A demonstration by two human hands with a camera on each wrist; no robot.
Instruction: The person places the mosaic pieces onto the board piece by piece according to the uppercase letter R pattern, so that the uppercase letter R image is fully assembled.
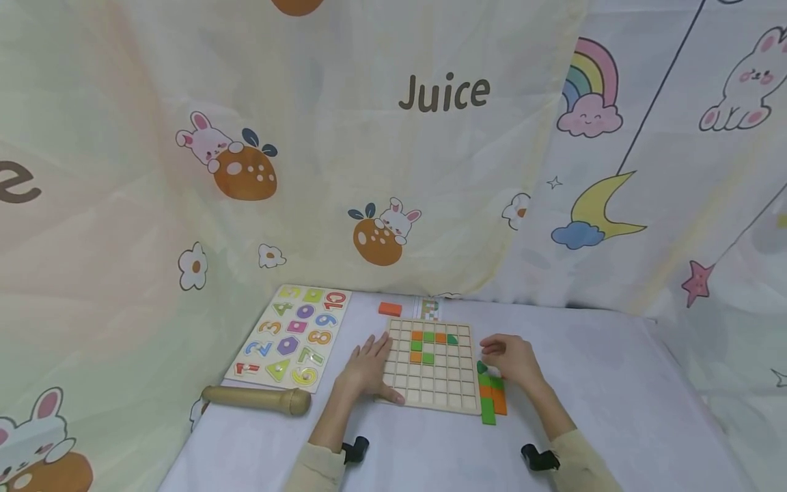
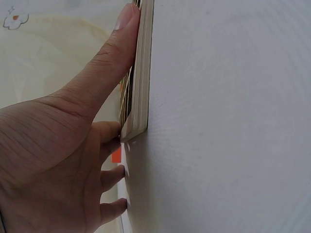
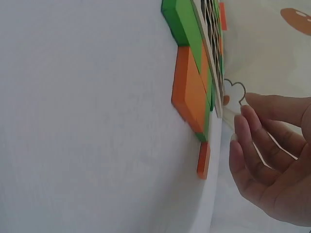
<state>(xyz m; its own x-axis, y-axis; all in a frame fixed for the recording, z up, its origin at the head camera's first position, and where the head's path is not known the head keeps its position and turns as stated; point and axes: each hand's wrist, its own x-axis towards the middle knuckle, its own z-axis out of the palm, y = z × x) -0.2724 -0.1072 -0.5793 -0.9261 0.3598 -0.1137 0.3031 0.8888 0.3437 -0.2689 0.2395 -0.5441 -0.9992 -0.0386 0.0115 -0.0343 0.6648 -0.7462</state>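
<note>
A wooden grid board lies on the white table, with several orange tiles and green tiles in its upper left squares. At its left side rests my left hand, fingers spread; in the left wrist view the thumb lies along the board's edge. My right hand hovers beside the board's right edge with loosely bent fingers. Nothing shows between those fingers in the right wrist view. Close to it lie loose tiles: a dark green one, several green and orange.
A number and shape puzzle board lies at the left, with a gold toy microphone in front of it. Behind the grid board are an orange block and a small patterned card. A printed curtain closes off the back.
</note>
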